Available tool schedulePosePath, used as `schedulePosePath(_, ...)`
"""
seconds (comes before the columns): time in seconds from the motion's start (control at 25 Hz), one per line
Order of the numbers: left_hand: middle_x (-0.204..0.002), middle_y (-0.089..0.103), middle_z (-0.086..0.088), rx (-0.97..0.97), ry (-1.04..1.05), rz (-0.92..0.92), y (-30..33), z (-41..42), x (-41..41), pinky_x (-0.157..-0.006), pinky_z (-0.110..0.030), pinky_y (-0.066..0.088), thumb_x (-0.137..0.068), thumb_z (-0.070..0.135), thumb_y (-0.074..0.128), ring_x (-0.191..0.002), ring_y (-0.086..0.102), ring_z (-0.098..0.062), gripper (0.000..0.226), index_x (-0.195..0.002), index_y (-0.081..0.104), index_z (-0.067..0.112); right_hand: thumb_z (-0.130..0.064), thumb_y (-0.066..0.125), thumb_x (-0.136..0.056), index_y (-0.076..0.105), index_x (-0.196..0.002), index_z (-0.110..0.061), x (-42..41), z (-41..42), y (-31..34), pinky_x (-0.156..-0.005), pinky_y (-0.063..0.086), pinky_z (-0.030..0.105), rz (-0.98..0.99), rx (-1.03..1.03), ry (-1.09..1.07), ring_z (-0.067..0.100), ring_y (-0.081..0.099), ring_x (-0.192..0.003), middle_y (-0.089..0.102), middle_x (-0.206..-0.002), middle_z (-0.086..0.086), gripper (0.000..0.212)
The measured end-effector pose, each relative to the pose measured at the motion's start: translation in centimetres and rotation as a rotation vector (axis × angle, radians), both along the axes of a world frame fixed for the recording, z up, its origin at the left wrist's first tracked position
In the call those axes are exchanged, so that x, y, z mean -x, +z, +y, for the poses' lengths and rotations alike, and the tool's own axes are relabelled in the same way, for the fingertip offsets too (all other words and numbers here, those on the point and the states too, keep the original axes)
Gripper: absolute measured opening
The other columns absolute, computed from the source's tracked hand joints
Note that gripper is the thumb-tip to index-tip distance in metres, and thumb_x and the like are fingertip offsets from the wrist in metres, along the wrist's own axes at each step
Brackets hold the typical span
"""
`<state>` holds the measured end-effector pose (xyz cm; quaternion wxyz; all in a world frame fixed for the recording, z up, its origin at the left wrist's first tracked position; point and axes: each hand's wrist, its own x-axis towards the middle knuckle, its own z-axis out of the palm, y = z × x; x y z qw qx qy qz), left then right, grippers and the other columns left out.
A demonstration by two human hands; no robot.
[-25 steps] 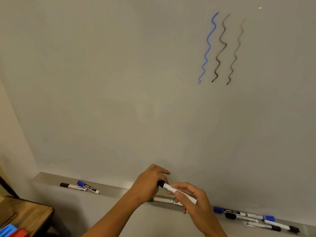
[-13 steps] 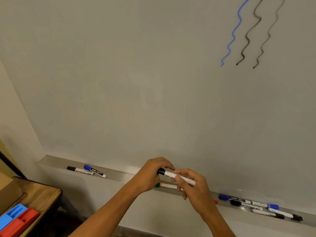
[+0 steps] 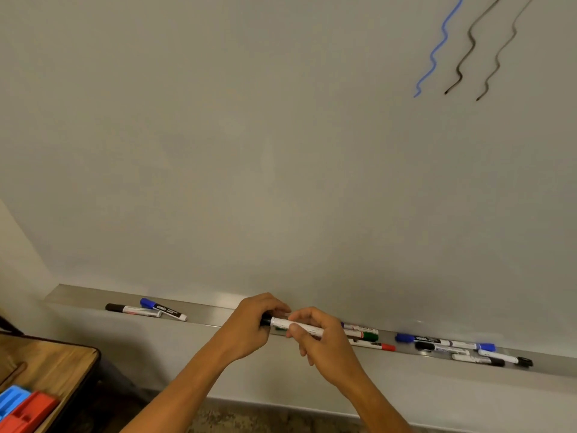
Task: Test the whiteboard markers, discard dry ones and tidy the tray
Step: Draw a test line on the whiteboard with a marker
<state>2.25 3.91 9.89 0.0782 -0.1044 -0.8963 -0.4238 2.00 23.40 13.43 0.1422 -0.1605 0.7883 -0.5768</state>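
Just above the tray (image 3: 218, 310), your left hand (image 3: 249, 326) grips the black cap end of a marker (image 3: 296, 327) while your right hand (image 3: 318, 335) pinches its white barrel. You look to be at the cap, before or after a test; next, part or seat it with a straight pull or push.

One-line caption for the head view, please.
Both hands grip a black-capped marker above the whiteboard tray, three test squiggles overhead.
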Motion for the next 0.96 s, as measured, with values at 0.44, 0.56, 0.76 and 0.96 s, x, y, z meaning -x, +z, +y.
schedulePosePath(0.44, -0.113, 0.064, 0.006, 0.488, -0.184, 0.135, -2.8, -1.0, 2.5, -0.082, -0.026, 0.041, -0.105, 0.03, 0.043, -0.096, 0.057, -0.014, 0.028, -0.128, 0.059, 0.028, -0.034, 0.071, -0.091, 0.051, -0.11, -0.026, 4.6, -1.0, -5.2, -0.056, 0.052, 0.022, -0.133, -0.031, -0.032, 0.011, 0.063, -0.07, 0.07, -0.095, 0.001, 0.028)
schedulePosePath(0.56, -0.114, 0.06, 0.002, 0.454, -0.1, 0.091, -4.9, -2.9, 3.6, -0.082, -0.029, 0.045, -0.1, 0.02, 0.051, -0.097, 0.054, -0.016, 0.026, -0.123, 0.064, 0.022, -0.032, 0.069, -0.092, 0.049, -0.12, -0.036, 6.3, -1.4, -6.7, -0.063, 0.054, 0.022, -0.163, -0.061, 0.002, 0.022, 0.066, -0.087, 0.067, -0.107, -0.002, 0.034)
schedulePosePath(0.76, -0.112, 0.055, 0.004, 0.486, -0.028, -0.086, -8.6, -7.0, 4.5, -0.082, -0.021, 0.043, -0.096, 0.009, 0.053, -0.097, 0.052, -0.014, 0.037, -0.128, 0.062, 0.024, -0.028, 0.067, -0.094, 0.049, -0.123, -0.04, 9.1, -0.6, -9.0, -0.081, 0.058, 0.034, -0.224, -0.124, 0.048, 0.017, 0.066, -0.095, 0.065, -0.11, -0.006, 0.036)
schedulePosePath(0.96, -0.117, 0.059, 0.006, 0.569, 0.113, -0.167, -11.7, -9.8, 4.5, -0.088, -0.03, 0.044, -0.094, 0.007, 0.054, -0.101, 0.051, -0.017, 0.044, -0.129, 0.061, 0.032, -0.026, 0.066, -0.095, 0.052, -0.12, -0.038, 11.1, 0.0, -10.4, -0.084, 0.059, 0.032, -0.231, -0.182, 0.113, 0.013, 0.067, -0.096, 0.066, -0.108, -0.008, 0.031)
